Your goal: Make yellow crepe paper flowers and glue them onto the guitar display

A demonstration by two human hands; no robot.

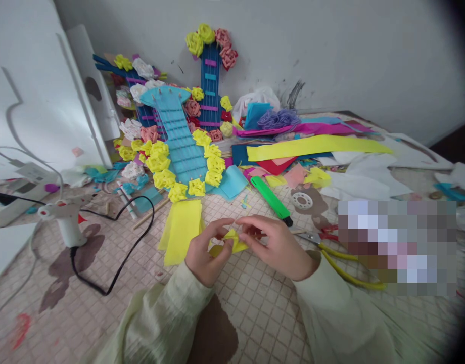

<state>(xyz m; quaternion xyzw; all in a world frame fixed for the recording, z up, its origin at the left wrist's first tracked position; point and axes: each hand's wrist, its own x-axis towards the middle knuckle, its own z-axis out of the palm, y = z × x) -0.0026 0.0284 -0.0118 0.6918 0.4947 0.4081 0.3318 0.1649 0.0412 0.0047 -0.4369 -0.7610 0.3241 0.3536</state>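
Note:
Between my two hands is a small folded piece of yellow crepe paper (pixel 231 238). My left hand (pixel 210 251) pinches its left side, thumb in front. My right hand (pixel 278 247) pinches its right edge between thumb and fingers. Just left of my left hand lies a stack of yellow paper strips (pixel 183 227). Beyond my hands a light-blue paper guitar (pixel 181 136) leans upright, edged with yellow paper roses (pixel 164 178). A green utility knife (pixel 269 198) lies near my right hand, beside a white tape roll (pixel 301 200).
At the left stands a white glue gun (pixel 63 221) with its black cord (pixel 114 273) looping across the table. Yellow-handled pliers (pixel 350 273) lie right of my right hand. Dark-blue paper guitars (pixel 211 83) with flowers stand at the back. A long yellow strip (pixel 319 146) tops coloured papers.

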